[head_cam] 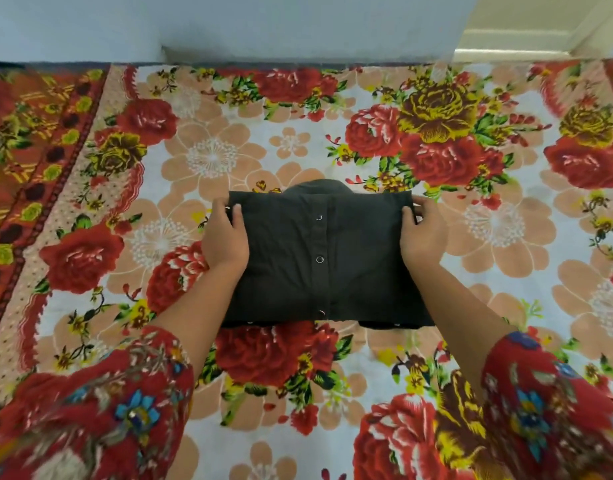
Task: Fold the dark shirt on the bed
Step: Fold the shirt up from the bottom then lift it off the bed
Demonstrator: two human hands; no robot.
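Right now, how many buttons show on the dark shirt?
3, down the shirt front: upper button, middle button, lowest button at the near edge. Others may be hidden.

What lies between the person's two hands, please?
Head view: the folded dark shirt spans the gap, left hand and right hand gripping its side edges.

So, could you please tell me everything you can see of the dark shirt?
The dark shirt is black, woven-looking cloth, folded into a rectangle lying flat on the floral bedspread. Its snap placket runs up the middle; the collar peeks past the far edge. The left hand and right hand grip its far corners.
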